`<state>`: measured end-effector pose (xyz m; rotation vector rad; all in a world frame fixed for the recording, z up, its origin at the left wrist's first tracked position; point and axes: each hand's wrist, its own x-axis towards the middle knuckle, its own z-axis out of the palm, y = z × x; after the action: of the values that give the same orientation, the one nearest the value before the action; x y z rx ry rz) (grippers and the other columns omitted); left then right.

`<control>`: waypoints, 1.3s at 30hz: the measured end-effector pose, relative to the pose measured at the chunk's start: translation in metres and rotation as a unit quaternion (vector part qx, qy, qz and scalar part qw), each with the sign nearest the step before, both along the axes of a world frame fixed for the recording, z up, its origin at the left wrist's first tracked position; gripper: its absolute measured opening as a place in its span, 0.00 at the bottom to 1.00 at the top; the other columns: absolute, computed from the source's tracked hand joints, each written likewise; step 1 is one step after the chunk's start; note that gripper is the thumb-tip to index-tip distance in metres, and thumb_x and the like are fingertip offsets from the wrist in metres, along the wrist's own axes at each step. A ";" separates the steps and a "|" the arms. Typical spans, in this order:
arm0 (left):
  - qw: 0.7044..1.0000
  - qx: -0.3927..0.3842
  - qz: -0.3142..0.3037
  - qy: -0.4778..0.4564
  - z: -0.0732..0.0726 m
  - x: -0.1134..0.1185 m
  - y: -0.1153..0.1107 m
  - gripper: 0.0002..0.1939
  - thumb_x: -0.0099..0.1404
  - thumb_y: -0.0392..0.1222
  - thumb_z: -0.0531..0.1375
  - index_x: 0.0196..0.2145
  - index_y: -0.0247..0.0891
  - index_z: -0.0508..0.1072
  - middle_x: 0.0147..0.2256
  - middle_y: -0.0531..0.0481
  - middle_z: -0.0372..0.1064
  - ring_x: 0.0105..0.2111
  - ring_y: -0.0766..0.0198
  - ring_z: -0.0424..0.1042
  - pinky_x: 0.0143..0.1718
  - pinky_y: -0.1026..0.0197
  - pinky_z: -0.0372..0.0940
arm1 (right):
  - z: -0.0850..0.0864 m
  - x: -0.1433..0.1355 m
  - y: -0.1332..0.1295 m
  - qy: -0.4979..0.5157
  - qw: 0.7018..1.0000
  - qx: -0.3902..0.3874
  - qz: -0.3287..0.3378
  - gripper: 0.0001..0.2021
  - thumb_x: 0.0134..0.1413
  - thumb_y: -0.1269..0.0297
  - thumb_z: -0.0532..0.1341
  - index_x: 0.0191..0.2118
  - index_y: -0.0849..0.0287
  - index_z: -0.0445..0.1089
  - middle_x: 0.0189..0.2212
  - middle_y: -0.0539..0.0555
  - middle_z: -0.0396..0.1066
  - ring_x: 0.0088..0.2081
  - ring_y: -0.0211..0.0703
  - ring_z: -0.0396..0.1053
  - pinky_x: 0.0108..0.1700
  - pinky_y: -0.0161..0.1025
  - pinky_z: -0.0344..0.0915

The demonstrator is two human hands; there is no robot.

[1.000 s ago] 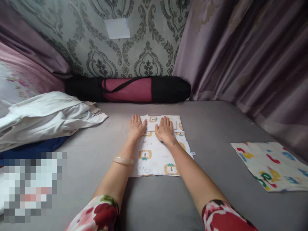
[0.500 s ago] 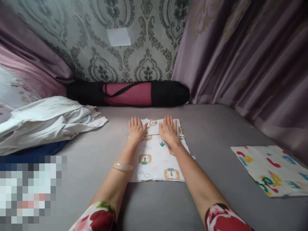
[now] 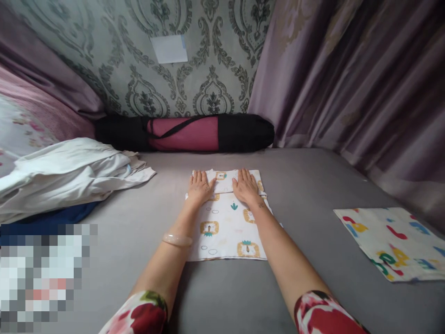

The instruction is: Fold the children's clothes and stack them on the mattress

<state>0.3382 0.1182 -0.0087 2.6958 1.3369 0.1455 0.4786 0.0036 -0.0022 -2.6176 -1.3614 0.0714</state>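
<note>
A white cloth garment [image 3: 225, 236] printed with yellow lion faces and green leaves lies flat in front of me, its far end folded over toward me. My left hand [image 3: 200, 186] rests flat on the left side of the folded strip, fingers stretched out. On the strip's right side, my right hand [image 3: 246, 185] presses down with straight fingers. Both palms touch the cloth and neither grips it. A pale bangle [image 3: 177, 239] circles my left forearm.
A folded cloth with colourful figures [image 3: 396, 241] lies at the right on the grey sheet [image 3: 306, 185]. Rumpled pale clothes [image 3: 76, 171] are heaped at the left over something dark blue. Along the patterned wall stretches a black and maroon bag [image 3: 184, 133], beside purple curtains [image 3: 320, 74].
My hands have shifted slightly inward to the right across the folded strip, staying flat. The camera view has tilted a little; the cloth keeps its shape.
</note>
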 end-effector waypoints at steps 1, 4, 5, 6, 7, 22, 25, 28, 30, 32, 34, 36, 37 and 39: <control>1.000 0.008 0.000 0.000 0.001 0.001 -0.001 0.38 0.71 0.57 0.38 0.66 0.23 0.51 0.67 0.33 0.46 0.68 0.47 0.41 0.66 0.50 0.40 | 0.002 -0.001 0.000 0.002 1.000 0.002 -0.001 0.30 0.67 0.58 0.40 0.68 0.74 0.46 0.69 0.63 0.43 0.69 0.50 0.39 0.67 0.46 0.36; 0.998 0.059 -0.027 -0.013 0.002 0.006 -0.009 0.36 0.71 0.55 0.38 0.65 0.24 0.53 0.66 0.33 0.47 0.68 0.48 0.41 0.67 0.48 0.36 | 0.007 -0.006 0.003 -0.010 0.999 0.032 0.010 0.30 0.67 0.59 0.40 0.68 0.73 0.47 0.69 0.63 0.43 0.69 0.50 0.39 0.67 0.47 0.34; 0.996 0.073 -0.046 -0.018 0.002 0.008 -0.013 0.35 0.72 0.54 0.38 0.66 0.25 0.53 0.67 0.34 0.47 0.68 0.49 0.41 0.67 0.48 0.35 | 0.007 -0.009 0.004 -0.016 0.999 0.046 0.020 0.29 0.67 0.59 0.40 0.68 0.72 0.47 0.69 0.63 0.43 0.69 0.50 0.39 0.67 0.47 0.33; 0.995 0.077 -0.066 -0.021 0.003 0.010 -0.016 0.34 0.72 0.53 0.37 0.66 0.27 0.53 0.67 0.36 0.46 0.68 0.50 0.41 0.67 0.48 0.34 | 0.007 -0.012 0.005 -0.019 0.998 0.056 0.032 0.29 0.67 0.59 0.40 0.68 0.72 0.47 0.69 0.62 0.44 0.69 0.50 0.39 0.67 0.47 0.33; 0.994 0.070 -0.080 -0.019 0.003 0.012 -0.019 0.33 0.72 0.52 0.37 0.66 0.28 0.53 0.67 0.37 0.45 0.68 0.51 0.41 0.67 0.48 0.35 | 0.007 -0.015 0.006 -0.020 0.997 0.062 0.043 0.29 0.67 0.59 0.41 0.68 0.71 0.48 0.69 0.62 0.44 0.69 0.49 0.39 0.67 0.47 0.33; 0.988 0.023 -0.032 -0.151 0.013 0.021 -0.024 0.28 0.73 0.46 0.38 0.63 0.29 0.57 0.66 0.38 0.51 0.67 0.54 0.46 0.66 0.48 0.40 | 0.008 -0.034 0.012 -0.017 0.993 0.047 0.110 0.28 0.65 0.63 0.42 0.68 0.70 0.49 0.68 0.60 0.45 0.69 0.49 0.39 0.67 0.48 0.32; 0.971 -0.001 0.015 -0.238 0.021 0.021 -0.017 0.26 0.73 0.44 0.38 0.59 0.30 0.63 0.62 0.38 0.59 0.64 0.53 0.53 0.65 0.48 0.46 | 0.006 -0.046 0.015 0.011 0.987 0.039 0.153 0.29 0.66 0.62 0.42 0.68 0.69 0.47 0.69 0.58 0.44 0.69 0.48 0.38 0.68 0.47 0.33; 0.948 -0.070 0.045 -0.308 0.035 0.014 -0.006 0.27 0.73 0.46 0.36 0.52 0.32 0.69 0.56 0.36 0.66 0.59 0.52 0.63 0.61 0.50 0.54 | 0.000 -0.051 0.017 0.030 0.988 0.038 0.148 0.29 0.66 0.60 0.41 0.68 0.70 0.47 0.69 0.58 0.44 0.69 0.48 0.38 0.68 0.47 0.34; 0.925 -0.114 0.068 -0.355 0.050 0.006 0.000 0.28 0.73 0.49 0.36 0.51 0.33 0.70 0.54 0.36 0.68 0.57 0.52 0.65 0.58 0.52 0.57 | -0.003 -0.050 0.018 0.034 0.988 0.031 0.146 0.29 0.67 0.59 0.41 0.68 0.69 0.47 0.69 0.57 0.43 0.69 0.47 0.37 0.68 0.47 0.32; 0.906 -0.139 0.083 -0.391 0.069 -0.005 0.006 0.29 0.72 0.53 0.38 0.52 0.34 0.69 0.55 0.37 0.68 0.57 0.51 0.64 0.58 0.53 0.57 | -0.004 -0.048 0.017 0.039 0.988 0.020 0.148 0.29 0.67 0.59 0.41 0.69 0.68 0.46 0.69 0.56 0.42 0.69 0.45 0.36 0.68 0.46 0.31; 0.895 -0.146 0.095 -0.411 0.087 -0.020 0.011 0.30 0.72 0.56 0.39 0.53 0.34 0.69 0.57 0.38 0.66 0.59 0.50 0.62 0.59 0.53 0.55 | -0.002 -0.045 0.017 0.048 0.987 0.007 0.150 0.30 0.67 0.58 0.40 0.69 0.67 0.45 0.70 0.56 0.40 0.70 0.45 0.35 0.68 0.46 0.30; 0.887 -0.143 0.109 -0.425 0.102 -0.035 0.017 0.29 0.71 0.57 0.41 0.53 0.35 0.70 0.57 0.39 0.66 0.59 0.50 0.62 0.60 0.53 0.55 | 0.003 -0.043 0.018 0.059 0.987 -0.014 0.151 0.30 0.67 0.57 0.40 0.69 0.67 0.44 0.70 0.56 0.38 0.70 0.45 0.33 0.68 0.46 0.31; 0.884 -0.138 0.117 -0.430 0.107 -0.043 0.019 0.29 0.71 0.57 0.41 0.52 0.35 0.71 0.56 0.39 0.67 0.58 0.51 0.63 0.59 0.54 0.55 | 0.007 -0.041 0.020 0.066 0.986 -0.033 0.150 0.30 0.67 0.56 0.40 0.70 0.66 0.43 0.70 0.55 0.37 0.70 0.45 0.33 0.68 0.47 0.31; 0.880 -0.123 0.133 -0.439 0.115 -0.054 0.023 0.29 0.71 0.57 0.41 0.49 0.36 0.72 0.54 0.40 0.69 0.56 0.52 0.64 0.58 0.55 0.56 | 0.018 -0.041 0.025 0.075 0.983 -0.081 0.146 0.31 0.66 0.56 0.42 0.70 0.66 0.42 0.70 0.56 0.35 0.70 0.47 0.33 0.68 0.49 0.33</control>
<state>0.2838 0.1410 0.1065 1.8039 1.2561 1.0031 0.4380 0.0289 0.0157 -2.4532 -1.7373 0.4288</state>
